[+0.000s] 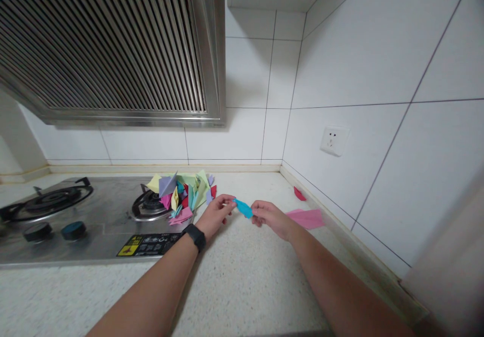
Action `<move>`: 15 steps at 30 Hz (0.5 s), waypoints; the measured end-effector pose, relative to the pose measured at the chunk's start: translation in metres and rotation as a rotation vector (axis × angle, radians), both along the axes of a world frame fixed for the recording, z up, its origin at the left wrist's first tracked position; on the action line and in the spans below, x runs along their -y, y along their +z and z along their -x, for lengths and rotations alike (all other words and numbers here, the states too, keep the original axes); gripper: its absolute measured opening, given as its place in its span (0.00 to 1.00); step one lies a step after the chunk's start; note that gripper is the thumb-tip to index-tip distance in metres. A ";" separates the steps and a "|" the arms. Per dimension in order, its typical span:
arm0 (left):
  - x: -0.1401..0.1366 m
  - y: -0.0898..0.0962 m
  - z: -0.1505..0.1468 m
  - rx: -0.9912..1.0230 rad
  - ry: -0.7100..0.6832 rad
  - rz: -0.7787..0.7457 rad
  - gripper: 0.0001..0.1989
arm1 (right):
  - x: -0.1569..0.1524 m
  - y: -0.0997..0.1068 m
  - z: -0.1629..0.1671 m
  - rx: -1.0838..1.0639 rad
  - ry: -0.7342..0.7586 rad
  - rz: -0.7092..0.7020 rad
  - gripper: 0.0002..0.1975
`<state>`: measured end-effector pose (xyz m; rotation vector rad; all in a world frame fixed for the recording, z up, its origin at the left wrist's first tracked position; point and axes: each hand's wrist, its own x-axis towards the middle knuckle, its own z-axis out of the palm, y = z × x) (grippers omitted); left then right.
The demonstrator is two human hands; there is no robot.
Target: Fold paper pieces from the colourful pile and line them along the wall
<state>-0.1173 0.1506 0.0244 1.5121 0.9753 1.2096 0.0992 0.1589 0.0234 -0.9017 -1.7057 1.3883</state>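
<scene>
A small piece of folded blue paper (243, 208) is stretched between my two hands, a little above the speckled countertop (249, 271). My left hand (218, 211) pinches its left end between thumb and fingers. At the other end, the fingers of my right hand (270, 217) are closed on it. Pink paper (308, 218) lies on the counter just beyond my right wrist. To the left of my left hand is a heap of folded coloured papers (191, 193), resting partly on the stove and partly on the counter.
A gas stove (98, 236) with two burners and knobs takes up the left side. The range hood (113, 55) hangs above it. A red folded paper (299, 194) lies by the right tiled wall, below a socket (335, 141).
</scene>
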 end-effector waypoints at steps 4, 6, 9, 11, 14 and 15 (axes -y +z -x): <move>-0.006 -0.007 0.003 -0.095 0.086 -0.006 0.22 | -0.002 0.001 -0.001 0.033 -0.083 -0.088 0.10; -0.009 -0.012 0.003 -0.167 0.106 -0.039 0.20 | -0.006 0.003 -0.003 0.064 -0.181 -0.149 0.11; -0.011 -0.017 0.001 -0.263 0.089 -0.143 0.17 | -0.015 0.009 -0.011 0.216 -0.422 -0.311 0.12; -0.012 -0.019 0.000 -0.317 0.065 -0.195 0.16 | -0.022 0.014 -0.019 0.374 -0.610 -0.438 0.13; -0.012 -0.020 0.000 -0.374 0.021 -0.225 0.15 | -0.031 0.022 -0.030 0.661 -0.807 -0.591 0.13; -0.012 -0.020 0.000 -0.384 0.009 -0.230 0.15 | -0.032 0.024 -0.033 0.751 -0.839 -0.631 0.13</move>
